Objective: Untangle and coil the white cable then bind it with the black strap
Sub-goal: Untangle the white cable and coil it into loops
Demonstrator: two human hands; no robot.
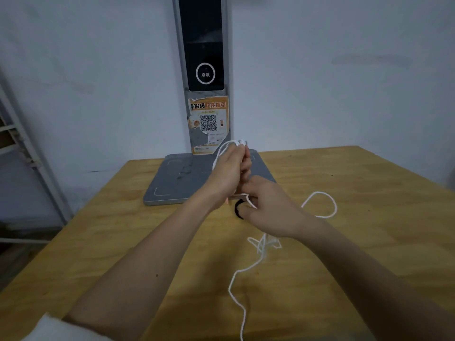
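Wooden table (369,183), grey device base (187,178) at its far edge, white cable (320,205) loops, black strap (237,210)

A grey scanner stand (202,70) rises from its base (172,183) on the wooden table (369,217). An orange QR sticker (208,123) clings to it.

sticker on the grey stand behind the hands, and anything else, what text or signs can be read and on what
"身份码取件指引": orange headline of the sticker on the grey stand; first character partly torn.
QR code: middle of the sticker, a code and not words.
Small print under the QR code and along the sticker's foot: too small and blurred to read.
White ring with two dots: a sign on the black panel, no words.
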